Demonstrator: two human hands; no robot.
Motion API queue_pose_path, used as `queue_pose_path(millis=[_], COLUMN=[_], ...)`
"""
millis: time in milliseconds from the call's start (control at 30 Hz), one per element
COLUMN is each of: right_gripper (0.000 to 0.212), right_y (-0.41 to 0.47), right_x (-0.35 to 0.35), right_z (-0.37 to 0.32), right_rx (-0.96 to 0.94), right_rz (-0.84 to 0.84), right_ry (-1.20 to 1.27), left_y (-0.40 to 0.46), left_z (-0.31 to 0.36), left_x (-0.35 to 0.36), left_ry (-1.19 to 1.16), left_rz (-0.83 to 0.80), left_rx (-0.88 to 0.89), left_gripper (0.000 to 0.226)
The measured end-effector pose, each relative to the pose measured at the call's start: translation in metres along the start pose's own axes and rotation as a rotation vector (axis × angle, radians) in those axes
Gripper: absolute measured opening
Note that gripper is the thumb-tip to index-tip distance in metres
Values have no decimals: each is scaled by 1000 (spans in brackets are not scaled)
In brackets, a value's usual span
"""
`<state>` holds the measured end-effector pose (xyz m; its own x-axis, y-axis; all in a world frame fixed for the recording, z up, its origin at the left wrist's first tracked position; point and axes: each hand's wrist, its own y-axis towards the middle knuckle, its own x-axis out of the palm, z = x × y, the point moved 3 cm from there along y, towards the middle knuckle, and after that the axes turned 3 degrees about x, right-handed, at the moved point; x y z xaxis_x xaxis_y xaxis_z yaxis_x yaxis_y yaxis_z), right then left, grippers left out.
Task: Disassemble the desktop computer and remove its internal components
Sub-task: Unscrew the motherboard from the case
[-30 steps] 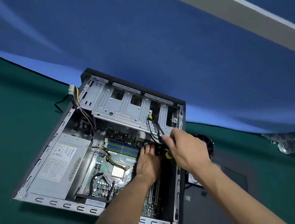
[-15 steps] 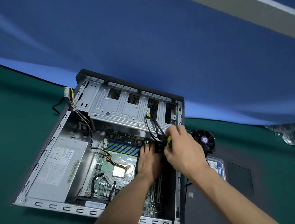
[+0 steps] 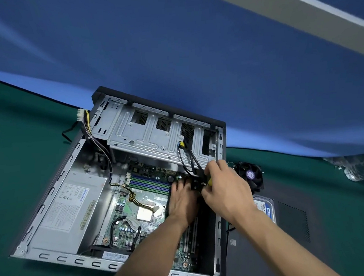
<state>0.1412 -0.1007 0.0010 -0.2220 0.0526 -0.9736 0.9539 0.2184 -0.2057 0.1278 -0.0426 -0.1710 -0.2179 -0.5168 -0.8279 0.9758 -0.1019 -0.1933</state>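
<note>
The open desktop case point(image 3: 62, 259) lies on its side on the green table. Inside it I see the green motherboard point(image 3: 153, 196), the bare CPU point(image 3: 144, 213), the grey power supply point(image 3: 73, 207) and the metal drive cage point(image 3: 146, 138). Black cables point(image 3: 184, 161) run down from a yellow plug on the cage to the board's right edge. My left hand point(image 3: 182, 203) lies flat on the board with its fingertips at a black connector. My right hand point(image 3: 226, 191) pinches the black and yellow cable plug there; its fingers hide most of the plug.
A black cooling fan point(image 3: 250, 175) and a hard drive point(image 3: 266, 209) lie right of the case on the dark side panel point(image 3: 293, 238). A white power connector point(image 3: 81, 118) hangs over the case's far left corner. Plastic bottles point(image 3: 362, 167) sit at the far right.
My right hand has dropped from the cables onto the plug at the board's edge and closed around it. My left hand has stayed on the board. The view has tilted slightly.
</note>
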Motion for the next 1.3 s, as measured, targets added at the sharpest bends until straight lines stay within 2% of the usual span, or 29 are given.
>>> queue_pose_path(millis=[133,267,333,433,500,600,667,733,800,833,967,1033,1167,1300], right_gripper=[26,27,26,22,28,41,37,26,14,12,29,34,13,13], right_y=[-4,-10,-13,-19,-23,-29,-31,-33,-41,-48,-70,-71,-69,-77], right_x=[-4,-9,-14,-16,-14,-4,7,15,19,20,25,24,22,26], right_z=[3,0,4,14,19,20,19,19,23,27,36,35,36,45], right_rx=[2,-140,-151,-99,-47,92,205,287,344,372,397,347,339,402], right_rz=[33,76,64,22,4,-64,-155,-199,-127,-60,156,210,312,419], right_ry=[-47,-132,-150,-172,-174,-230,-247,-158,3,88,423,551,856,990], left_y=[-1,-3,-5,-6,-9,-12,-14,-17,-24,-30,-50,-54,-52,-50], left_z=[0,5,6,4,2,-4,-9,-16,-21,-21,-1,19,58,78], left_x=[3,-10,-18,-27,-36,-54,-66,-78,-89,-96,-117,-125,-134,-135], left_ry=[-145,-128,-99,-115,-224,-378,-440,-497,-669,-760,-1025,-1064,-1075,-1062], left_rz=[-128,14,30,19,63,162,183,174,167,151,17,-27,-83,-122], left_rx=[-96,-30,-17,-69,-129,-248,-296,-310,-326,-326,-286,-226,-141,-119], left_gripper=[53,32,15,15,19,18,14,10,4,8,14,16,17,11])
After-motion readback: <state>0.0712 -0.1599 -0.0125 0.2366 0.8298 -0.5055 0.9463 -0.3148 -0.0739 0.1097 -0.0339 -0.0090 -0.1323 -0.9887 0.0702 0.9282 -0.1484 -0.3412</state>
